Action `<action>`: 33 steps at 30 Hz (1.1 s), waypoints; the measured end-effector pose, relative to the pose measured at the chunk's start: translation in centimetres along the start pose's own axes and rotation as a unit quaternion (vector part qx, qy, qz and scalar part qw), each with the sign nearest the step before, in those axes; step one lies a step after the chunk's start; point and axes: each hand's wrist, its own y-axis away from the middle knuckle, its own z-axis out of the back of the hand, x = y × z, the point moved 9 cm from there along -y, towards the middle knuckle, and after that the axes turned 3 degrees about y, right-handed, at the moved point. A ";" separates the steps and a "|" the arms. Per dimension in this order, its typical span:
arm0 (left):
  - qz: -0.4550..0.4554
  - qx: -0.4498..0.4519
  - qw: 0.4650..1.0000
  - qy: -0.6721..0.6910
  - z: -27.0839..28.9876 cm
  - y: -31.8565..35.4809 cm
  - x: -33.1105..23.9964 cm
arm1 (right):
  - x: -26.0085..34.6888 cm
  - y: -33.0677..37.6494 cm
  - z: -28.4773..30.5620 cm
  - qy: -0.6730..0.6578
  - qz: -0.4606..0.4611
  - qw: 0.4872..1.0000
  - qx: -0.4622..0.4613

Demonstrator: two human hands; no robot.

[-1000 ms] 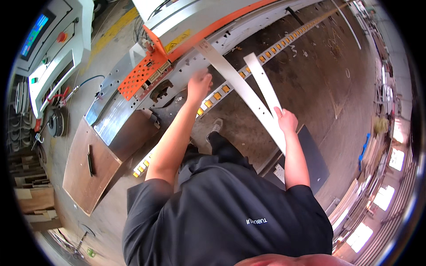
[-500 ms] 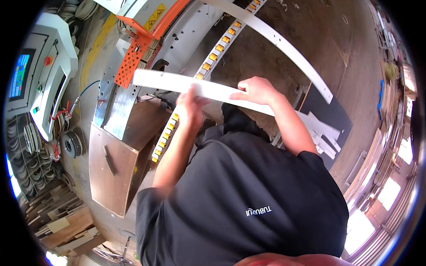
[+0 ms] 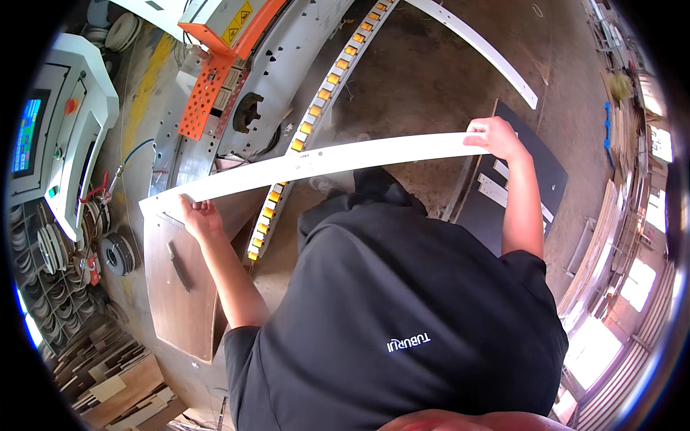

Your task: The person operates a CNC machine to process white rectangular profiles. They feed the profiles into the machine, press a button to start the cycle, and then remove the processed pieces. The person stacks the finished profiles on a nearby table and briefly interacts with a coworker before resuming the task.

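Note:
A long white panel strip (image 3: 374, 152) stretches across in front of me, its left end over a brown wooden cabinet (image 3: 180, 302) and its middle crossing above a rail with yellow rollers (image 3: 315, 110). Near that left end, my left hand (image 3: 203, 218) grips the lower edge, its thumb up against the strip and its fingers curled. My right hand (image 3: 494, 136) pinches the strip's right end, fingers folded over it. A dark pen-like tool or knife (image 3: 177, 266) lies on the cabinet, below my left hand.
A machine with an orange perforated bracket (image 3: 198, 106) stands at the upper left, beside a control panel (image 3: 68, 118). Another white strip (image 3: 483, 44) extends at the upper right. Small white offcuts (image 3: 494, 191) lie on a dark board (image 3: 532, 154). Stacked boards (image 3: 126, 388) fill the lower left.
My hands have spread apart along the strip, the left moving left and down, the right moving right. The strip's left end has dropped to the cabinet; its right end has risen.

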 end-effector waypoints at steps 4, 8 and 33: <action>0.007 0.020 1.000 -0.013 1.8 -0.8 1.1 | 0.4 0.1 0.0 0.026 0.006 0.999 -0.027; 0.021 0.046 0.999 0.018 2.7 -0.1 2.0 | 2.0 0.3 -0.7 -0.030 0.011 0.998 -0.059; -0.182 0.132 0.923 -0.311 -16.4 2.2 13.7 | 5.9 -1.7 -27.0 -0.198 -0.046 0.979 0.011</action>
